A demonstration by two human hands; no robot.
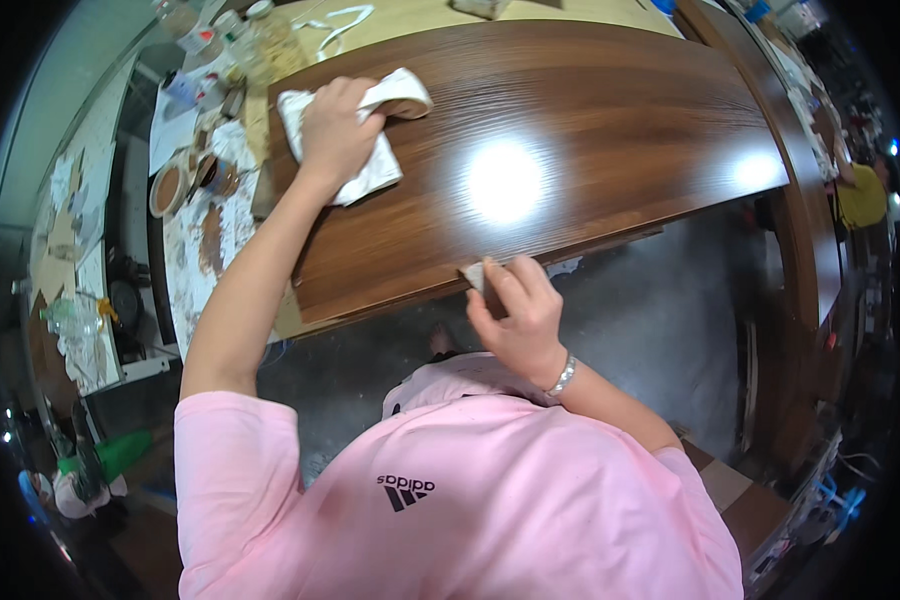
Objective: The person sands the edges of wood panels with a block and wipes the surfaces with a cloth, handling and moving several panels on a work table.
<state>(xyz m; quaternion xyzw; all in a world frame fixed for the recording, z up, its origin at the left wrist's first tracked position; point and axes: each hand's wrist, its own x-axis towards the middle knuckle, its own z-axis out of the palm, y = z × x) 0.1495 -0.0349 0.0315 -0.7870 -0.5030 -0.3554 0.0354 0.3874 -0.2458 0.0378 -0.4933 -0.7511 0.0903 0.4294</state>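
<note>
A dark brown wood-grain board lies flat in front of me, with bright light reflected in its glossy face. My left hand is closed on a crumpled white cloth, pressed against the board near its left end. At the board's near edge, my right hand pinches a small greyish-white piece between thumb and fingers. Its kind cannot be made out, since the fingers cover most of it. The piece appears to touch the edge or sit very near it. A silvery bracelet circles my right wrist.
On the left, a stained work surface holds an open round tub, a brown jar and clear bottles. White strips lie beyond the board. Far right, a person in yellow stands apart.
</note>
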